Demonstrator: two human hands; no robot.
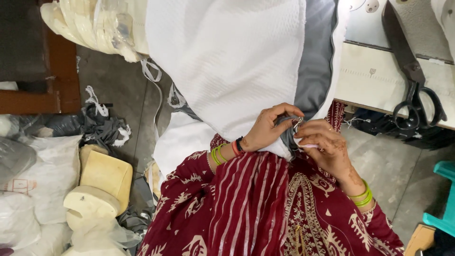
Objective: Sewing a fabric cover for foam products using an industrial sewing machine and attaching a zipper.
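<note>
A white textured cloth point(227, 61) with a grey lining point(317, 57) hangs from the table down over my lap. My left hand point(270, 127) pinches the grey edge of the cloth near its lower corner. My right hand point(324, 144) meets it there and holds a small metal snip or clip point(297, 124) against the same edge; its exact kind is too small to tell. Both wrists wear green bangles, and the left also has a dark and orange band. My lap is covered by a maroon patterned dress point(265, 208).
Large black scissors point(411, 71) lie on the pale table top point(374, 80) at the upper right. Cream-coloured foam shapes point(102, 182) and white sacks point(42, 189) crowd the floor on the left. Grey fabric scraps point(102, 125) lie on the floor. A teal stool point(443, 199) stands at right.
</note>
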